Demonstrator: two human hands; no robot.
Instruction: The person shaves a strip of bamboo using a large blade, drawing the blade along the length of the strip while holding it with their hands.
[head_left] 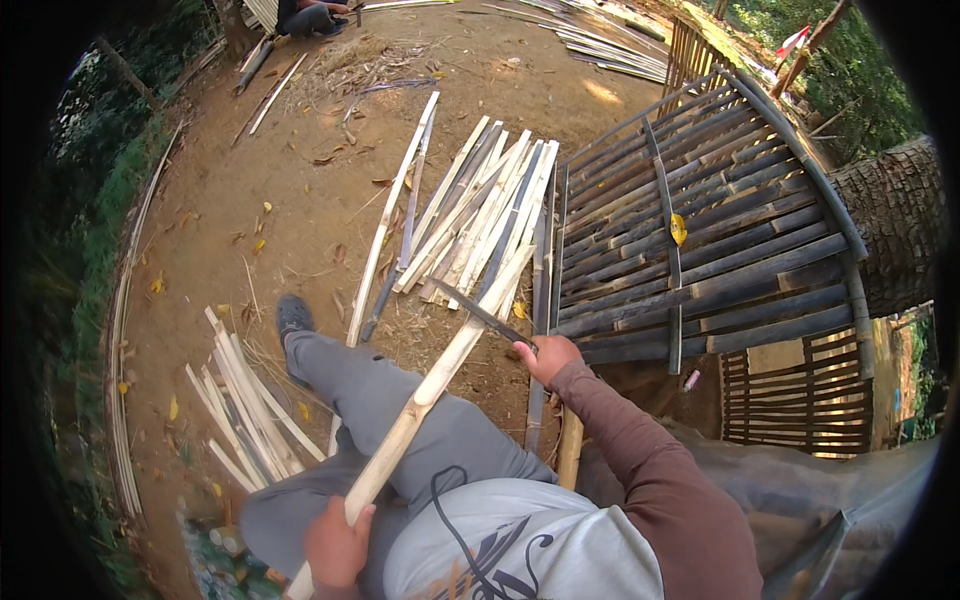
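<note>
A long pale split bamboo strip [425,395] slants across my lap, its far end reaching up over other strips. My left hand [337,543] is closed around its near part, low in the view. In my right hand [549,360] is a long-bladed knife [475,307]; the fingers wrap its handle, which is mostly hidden. The dark blade crosses the strip beyond my knee and looks to be against its upper face. Beyond the blade lies a pile of pale and dark bamboo strips [480,215] on the ground.
A bamboo slatted bench [700,230] stands at my right, beside a tree trunk [895,205]. More strips [245,410] lie at my left on the dirt ground [220,220]. Another person [312,18] sits at the far left. Further strips [610,45] lie far off.
</note>
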